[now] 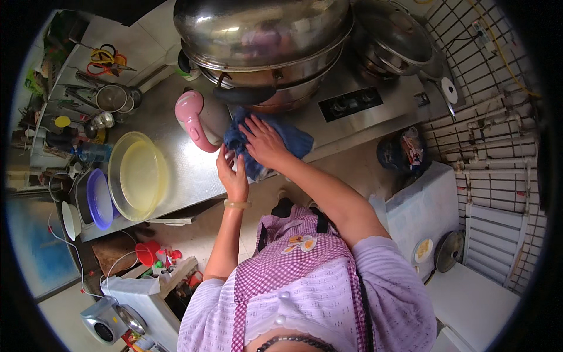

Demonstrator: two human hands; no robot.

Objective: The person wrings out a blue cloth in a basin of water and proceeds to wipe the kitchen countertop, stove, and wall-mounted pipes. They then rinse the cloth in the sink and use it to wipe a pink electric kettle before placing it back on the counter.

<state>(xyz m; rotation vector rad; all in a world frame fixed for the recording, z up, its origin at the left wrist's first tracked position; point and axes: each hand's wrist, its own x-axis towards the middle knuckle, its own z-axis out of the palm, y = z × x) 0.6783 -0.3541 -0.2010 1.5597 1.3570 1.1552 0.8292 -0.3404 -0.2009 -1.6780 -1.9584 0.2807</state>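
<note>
A bunched blue cloth (298,140) lies at the front edge of the steel countertop (193,176), just in front of a large lidded steamer pot (264,35). My right hand (265,143) rests on the cloth with its fingers spread. At the cloth's left side, my left hand (233,174) has its thumb and fingers apart, with something small and pale partly hidden near the fingertips; whether it is held is unclear. Close by on the left stands a kettle with a pink lid and handle (193,119).
Left on the counter are a yellowish basin (163,176) and a purple-rimmed basin (94,198). Utensils and scissors (105,61) hang at the back left. To the right are stove knobs (349,104), another lidded pot (396,35) and a lined bin (398,154) below.
</note>
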